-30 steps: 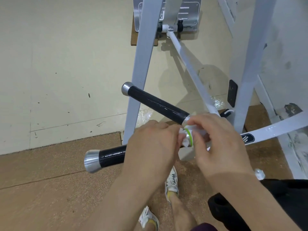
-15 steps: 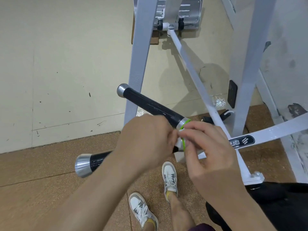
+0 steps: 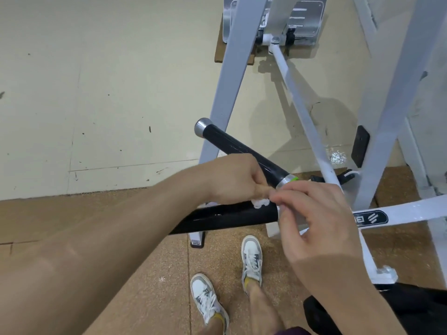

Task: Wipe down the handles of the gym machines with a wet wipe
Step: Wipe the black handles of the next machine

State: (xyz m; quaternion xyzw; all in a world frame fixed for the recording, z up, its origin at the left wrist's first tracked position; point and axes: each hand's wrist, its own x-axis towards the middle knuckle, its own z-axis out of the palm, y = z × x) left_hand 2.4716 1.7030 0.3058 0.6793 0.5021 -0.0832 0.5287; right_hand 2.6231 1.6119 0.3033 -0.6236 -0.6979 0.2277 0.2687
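Now both hands, left hand [image 3: 232,180] and right hand [image 3: 314,223], pinch the wipe [image 3: 260,203]; spread it, then rub along the near handle [image 3: 225,220].

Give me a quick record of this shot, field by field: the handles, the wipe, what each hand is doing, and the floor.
Upper handle: black cylindrical grip with silver end cap, bare, angled up-left
Lower handle: black cylindrical grip, roughly level, partly behind the left forearm
Wipe: small crumpled white wet wipe, pinched between both hands, above the lower handle
Left hand: fingertips on wipe
Right hand: fingertips on wipe
Frame: white metal machine legs
Floor: brown cork-like matting
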